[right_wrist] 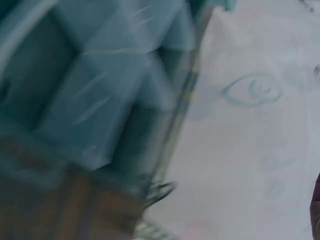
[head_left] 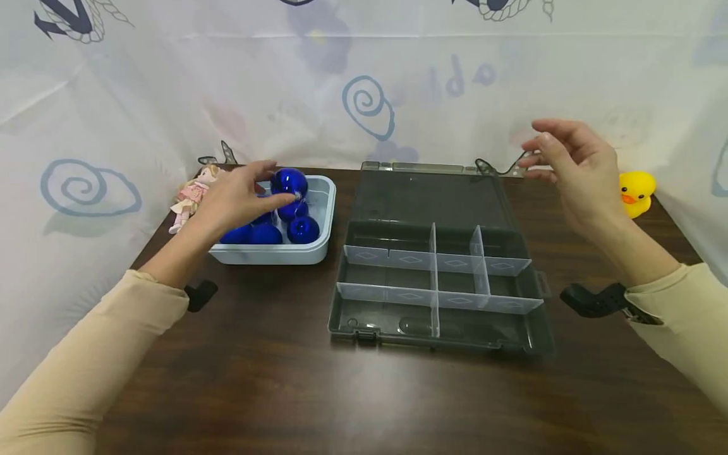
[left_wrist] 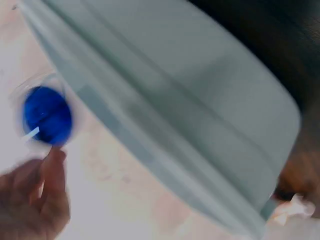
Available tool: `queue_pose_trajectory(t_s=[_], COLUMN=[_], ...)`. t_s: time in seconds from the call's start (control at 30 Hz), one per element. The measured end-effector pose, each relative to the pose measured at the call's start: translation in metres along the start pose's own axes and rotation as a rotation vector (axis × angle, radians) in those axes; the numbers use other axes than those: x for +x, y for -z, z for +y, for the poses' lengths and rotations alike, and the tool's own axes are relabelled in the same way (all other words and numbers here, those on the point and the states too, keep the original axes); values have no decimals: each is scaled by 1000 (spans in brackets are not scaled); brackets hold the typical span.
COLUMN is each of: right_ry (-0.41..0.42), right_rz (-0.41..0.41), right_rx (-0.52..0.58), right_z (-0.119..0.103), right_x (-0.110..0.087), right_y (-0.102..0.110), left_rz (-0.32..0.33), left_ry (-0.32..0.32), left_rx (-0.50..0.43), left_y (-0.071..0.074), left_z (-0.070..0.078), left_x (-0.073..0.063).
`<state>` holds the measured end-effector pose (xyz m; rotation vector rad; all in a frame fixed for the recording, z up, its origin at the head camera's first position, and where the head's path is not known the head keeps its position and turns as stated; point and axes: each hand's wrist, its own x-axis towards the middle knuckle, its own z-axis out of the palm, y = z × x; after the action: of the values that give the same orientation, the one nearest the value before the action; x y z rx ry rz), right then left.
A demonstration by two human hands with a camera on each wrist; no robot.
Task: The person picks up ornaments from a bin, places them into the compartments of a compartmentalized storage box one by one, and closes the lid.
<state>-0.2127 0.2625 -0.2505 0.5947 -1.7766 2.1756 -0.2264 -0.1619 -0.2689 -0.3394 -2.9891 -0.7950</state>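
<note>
My left hand [head_left: 236,193] pinches a shiny blue ball ornament [head_left: 289,182] between thumb and fingers, above a pale blue tub [head_left: 273,254]. In the left wrist view, that ornament [left_wrist: 47,115] is blurred at the fingertips, beside the tub's wall [left_wrist: 200,95]. More blue ornaments [head_left: 303,230] lie in the tub, some behind my hand. My right hand [head_left: 577,167] hovers with loosely bent fingers and nothing in them, right of a dark see-through divider box [head_left: 392,316]. The box's lid [head_left: 429,196] lies back, and its compartments [right_wrist: 95,100] appear blurred in the right wrist view.
A small doll [head_left: 190,197] is at the tub's left. On the far right sits a yellow rubber duck [head_left: 636,193]. Behind the brown table [head_left: 273,379] hangs a white printed cloth [head_left: 256,82]. Dark patterned butterfly-like pieces [head_left: 227,151] stand at the back edge.
</note>
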Motion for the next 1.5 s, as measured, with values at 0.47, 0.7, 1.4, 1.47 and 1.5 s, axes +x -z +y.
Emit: queue_pose_trajectory(t_s=[0.47,0.7,1.4,1.47,1.5], right_ry=[-291,-285,-295,-295,-295], right_rz=[-88,-223,-201,-199,-197], right_rx=[-719,-900,-1010,-1007,-1008], right_z=[32,43,47,48,48], right_x=[-27,-34,-49,-50,-50], right_y=[79,79,77,77,78], left_rz=[-40,-119,-180,-161,-145], left_ry=[-62,-177,-127,-134,-137], left_rx=[94,169,233,211,195], left_y=[2,-18,-58,-58,-58], left_z=[-23,-23,-39,-42,-43], left_x=[-11,-5,-13,-13,-13])
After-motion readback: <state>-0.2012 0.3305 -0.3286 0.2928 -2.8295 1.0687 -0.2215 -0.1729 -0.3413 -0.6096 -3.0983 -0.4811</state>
